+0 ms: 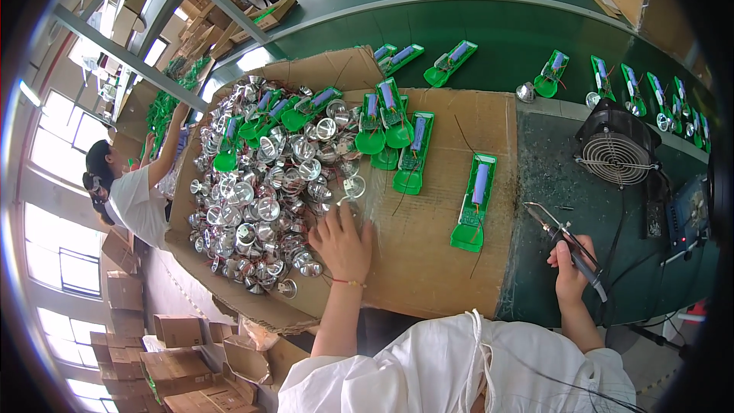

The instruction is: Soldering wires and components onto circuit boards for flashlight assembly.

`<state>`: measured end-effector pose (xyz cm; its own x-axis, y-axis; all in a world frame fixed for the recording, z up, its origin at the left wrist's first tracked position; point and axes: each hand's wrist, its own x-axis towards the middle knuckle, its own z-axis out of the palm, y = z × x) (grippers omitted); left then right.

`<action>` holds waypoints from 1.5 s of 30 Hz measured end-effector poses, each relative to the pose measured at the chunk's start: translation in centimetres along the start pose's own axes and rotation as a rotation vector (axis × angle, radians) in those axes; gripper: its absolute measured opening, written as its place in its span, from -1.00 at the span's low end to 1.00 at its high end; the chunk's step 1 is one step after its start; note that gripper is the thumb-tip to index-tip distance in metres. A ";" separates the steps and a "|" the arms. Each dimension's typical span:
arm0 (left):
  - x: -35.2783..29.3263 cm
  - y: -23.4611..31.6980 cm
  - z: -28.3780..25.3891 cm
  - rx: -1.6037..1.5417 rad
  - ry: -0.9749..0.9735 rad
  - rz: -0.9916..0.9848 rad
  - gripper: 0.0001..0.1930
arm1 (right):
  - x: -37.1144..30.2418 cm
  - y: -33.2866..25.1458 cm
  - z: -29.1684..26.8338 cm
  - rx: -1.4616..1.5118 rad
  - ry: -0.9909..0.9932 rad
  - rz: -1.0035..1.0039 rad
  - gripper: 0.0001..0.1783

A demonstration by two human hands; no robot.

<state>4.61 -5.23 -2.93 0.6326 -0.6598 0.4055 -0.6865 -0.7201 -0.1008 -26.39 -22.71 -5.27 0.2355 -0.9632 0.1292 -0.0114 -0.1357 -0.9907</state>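
My left hand (342,245) reaches over the edge of a heap of shiny reflector cups (267,210), its fingers stretched out and the thumb apart. Just beyond its fingertips lies a single reflector cup (353,186); whether they touch it I cannot tell. A soldering iron (589,269) is gripped in my right hand (568,279), its tip pointing up and left; a thin strand of solder wire (552,216) seems to run beside it. Between my hands, a green housing (467,235) with a purple battery and loose wires lies on the cardboard (428,275).
More green housings (415,153) lie beside and on the heap. Others line the green conveyor (505,69) behind, some with reflectors. A small fan (614,154) and a blue soldering station (688,214) stand right. Another person (141,191) works at the left, near stacked cartons (176,375).
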 end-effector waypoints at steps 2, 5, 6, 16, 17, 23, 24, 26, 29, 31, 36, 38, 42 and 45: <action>-0.6 0.9 -0.4 -0.077 0.052 0.163 -0.52 | -0.2 -0.2 0.0 -0.006 -0.001 -0.006 -0.83; -0.8 2.1 -1.0 -0.190 0.095 0.231 -0.52 | -0.3 -0.8 0.1 0.033 0.000 0.015 -0.81; -0.9 2.4 -1.4 -0.208 0.085 0.189 -0.50 | -0.5 -0.9 0.1 0.051 -0.007 0.029 -0.81; 0.6 6.2 -0.9 -0.228 -0.045 0.399 -0.81 | -0.7 -1.8 1.1 0.051 -0.052 0.009 -0.83; 0.4 5.7 -0.8 -0.261 -0.099 0.364 -0.78 | -0.7 -1.9 1.1 0.047 -0.052 0.015 -0.83; 1.3 5.4 -1.4 -0.431 -0.112 0.246 -0.68 | -0.3 -2.2 1.7 0.046 -0.081 0.030 -0.84; 1.5 5.6 -1.3 -0.404 -0.007 0.197 -0.67 | -0.2 -2.3 1.8 0.069 -0.089 0.028 -0.83; 1.9 5.6 -1.9 -0.300 -0.083 0.167 -0.68 | -0.3 -2.3 2.0 0.095 -0.096 0.030 -0.81; 1.5 5.4 -1.2 -0.208 -0.203 0.213 -0.73 | -0.3 -2.4 2.0 0.100 -0.120 0.031 -0.82; -0.2 5.8 -1.7 -0.321 -0.229 0.312 -0.78 | -0.6 -2.5 2.0 0.085 -0.132 0.020 -0.82; -1.4 4.9 -2.6 -0.550 -0.136 0.305 -0.69 | -0.3 -2.4 1.9 0.101 -0.145 0.034 -0.82; -0.5 5.1 -2.3 -0.455 -0.176 0.257 -0.65 | -0.2 -2.5 2.0 0.116 -0.162 0.053 -0.81; 0.0 7.8 -1.4 -0.337 -0.315 0.325 -0.77 | -0.4 -2.9 2.6 0.105 -0.184 0.039 -0.80; -0.5 7.3 -0.5 -0.480 -0.314 0.364 -0.87 | -0.8 -3.4 2.7 0.091 -0.191 0.021 -0.80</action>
<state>-0.90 -10.01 -3.44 0.3554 -0.9253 0.1322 -0.9126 -0.3129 0.2631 -23.88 -20.85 -2.12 0.4165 -0.9028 0.1070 0.0681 -0.0863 -0.9939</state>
